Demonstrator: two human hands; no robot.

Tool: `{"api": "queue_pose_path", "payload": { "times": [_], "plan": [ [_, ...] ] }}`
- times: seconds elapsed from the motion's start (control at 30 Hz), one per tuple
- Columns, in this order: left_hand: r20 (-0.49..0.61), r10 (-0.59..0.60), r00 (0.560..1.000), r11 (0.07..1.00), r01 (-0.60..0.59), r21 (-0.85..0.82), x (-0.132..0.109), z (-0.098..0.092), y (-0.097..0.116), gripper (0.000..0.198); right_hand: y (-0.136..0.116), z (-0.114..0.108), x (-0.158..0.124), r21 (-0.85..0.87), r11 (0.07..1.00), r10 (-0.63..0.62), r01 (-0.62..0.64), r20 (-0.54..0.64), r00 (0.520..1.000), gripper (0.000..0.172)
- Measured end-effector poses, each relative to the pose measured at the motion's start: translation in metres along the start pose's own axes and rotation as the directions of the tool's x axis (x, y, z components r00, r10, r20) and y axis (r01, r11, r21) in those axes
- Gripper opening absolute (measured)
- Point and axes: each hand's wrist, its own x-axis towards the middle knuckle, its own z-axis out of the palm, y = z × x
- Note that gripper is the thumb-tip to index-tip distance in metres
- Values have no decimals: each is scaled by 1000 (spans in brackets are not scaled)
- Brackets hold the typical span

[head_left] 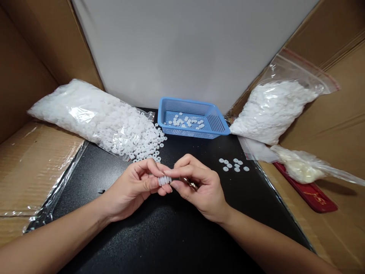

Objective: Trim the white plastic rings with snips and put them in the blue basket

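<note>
Between the thumb and fingers of my left hand (132, 188) is a short row of white ridged plastic rings (164, 180), pressed face to face. My right hand (203, 188) meets it from the other side, its thumb and forefinger at the row's right end. A shiny metal tool (191, 184) lies in the curled right fingers; most of it is hidden, so its kind cannot be made out. Both hands are closed and held above the black tabletop (142, 239). Loose white rings (149, 142) spill from a bag just beyond my left hand.
A clear bag of white rings (82, 110) lies at the left. A blue perforated basket (221, 128) with some rings stands at the back. Several flat white discs (237, 165) lie to the right, near another full bag (270, 110), a small knotted bag (303, 167) and a red case (319, 199).
</note>
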Motion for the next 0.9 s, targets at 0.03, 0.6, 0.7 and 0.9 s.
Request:
{"api": "queue_pose_path", "payload": {
  "times": [0.03,0.6,0.7,0.9],
  "plan": [
    [6,3,1000,1000,-3,3,0,0,0,12,1,0,0,9,1000,5,-5,2,1000,21],
    [61,121,991,980,-129,153,2,-2,2,14,6,2,-4,156,983,94,-99,44,995,13],
    [74,140,987,976,-150,157,2,-2,2,13,5,3,-3,186,978,86,-92,40,995,11],
    [98,145,985,975,-159,153,1,-2,2,11,6,4,-2,209,977,46,-49,20,999,6]
  ]
}}
